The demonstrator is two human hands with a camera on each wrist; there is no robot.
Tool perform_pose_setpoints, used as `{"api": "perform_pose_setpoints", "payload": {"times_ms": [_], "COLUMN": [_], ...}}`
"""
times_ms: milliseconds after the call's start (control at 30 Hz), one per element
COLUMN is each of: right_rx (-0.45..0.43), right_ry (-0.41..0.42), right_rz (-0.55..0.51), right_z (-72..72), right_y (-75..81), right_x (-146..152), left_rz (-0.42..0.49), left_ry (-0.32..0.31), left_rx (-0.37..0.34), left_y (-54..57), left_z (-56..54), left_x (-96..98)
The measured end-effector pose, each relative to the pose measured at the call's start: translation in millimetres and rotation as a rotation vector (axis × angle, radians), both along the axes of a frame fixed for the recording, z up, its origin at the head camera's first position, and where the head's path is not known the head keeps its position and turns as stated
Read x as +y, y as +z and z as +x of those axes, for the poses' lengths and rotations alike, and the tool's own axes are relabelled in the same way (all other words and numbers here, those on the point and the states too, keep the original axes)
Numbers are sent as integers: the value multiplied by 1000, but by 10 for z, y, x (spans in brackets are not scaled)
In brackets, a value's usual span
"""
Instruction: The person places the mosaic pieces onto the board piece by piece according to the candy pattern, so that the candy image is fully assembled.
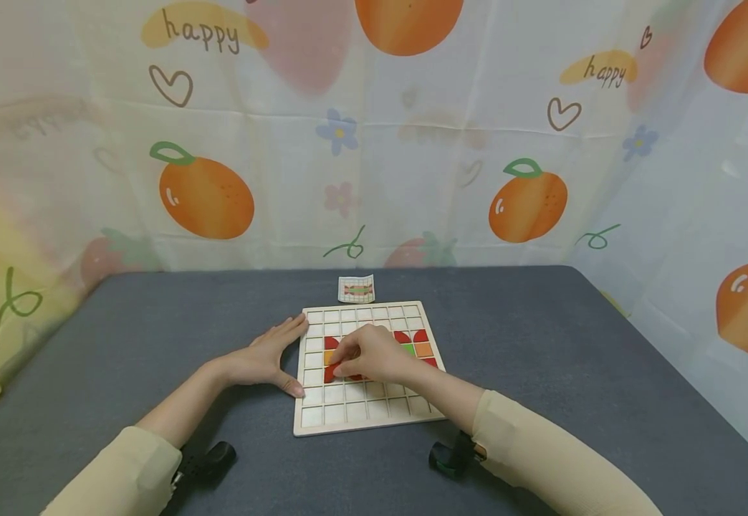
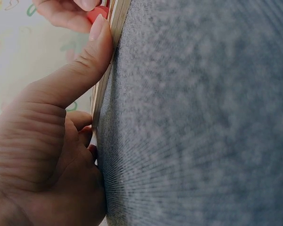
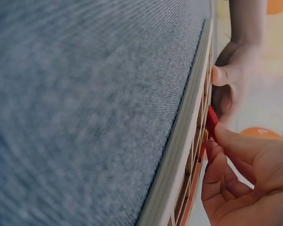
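A wooden grid board [image 1: 366,428] lies on the dark table, with red, orange and green tiles set in its middle rows. My left hand [image 1: 259,360] is spread along the board's left edge, thumb and fingertips at the frame. Over the left-middle cells, my right hand [image 1: 377,355] pinches a red tile [image 3: 212,120] between thumb and fingers, tilted at the board's surface. The same red tile [image 2: 98,14] shows beyond my left thumb in the left wrist view. Part of the tile rows is hidden beneath my right hand.
A small pattern card [image 1: 356,289] lies just behind the board. Dark table cloth [image 1: 542,373] spreads around it, and a fruit-printed curtain [image 1: 374,179] hangs at the back and sides. Each sleeve carries a black wrist camera [image 1: 454,456].
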State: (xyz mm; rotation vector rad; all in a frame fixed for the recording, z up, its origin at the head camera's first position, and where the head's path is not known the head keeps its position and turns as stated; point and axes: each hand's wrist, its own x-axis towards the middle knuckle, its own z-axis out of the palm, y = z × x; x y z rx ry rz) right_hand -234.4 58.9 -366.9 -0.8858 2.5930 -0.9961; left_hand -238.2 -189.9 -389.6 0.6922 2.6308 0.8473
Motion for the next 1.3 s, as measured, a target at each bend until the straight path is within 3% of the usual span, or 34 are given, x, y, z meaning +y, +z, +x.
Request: {"api": "perform_pose_setpoints", "payload": {"times_ms": [500,933,1133,1300], "right_rx": [-7,105,120,152], "right_ry": [-1,-1,-79,-145], "right_rz": [30,44,-16,11], "right_z": [9,-13,-65,-161], "right_y": [-18,-43,80,206], "right_x": [-30,-37,148,533], "left_rz": [7,11,13,20], "left_ry": [-4,-10,9,13], "left_rx": [-3,5,-1,4], "left_y": [9,-60,-71,-48], "left_z": [13,7,-2,-7], "left_x": [3,-13,6,11]}}
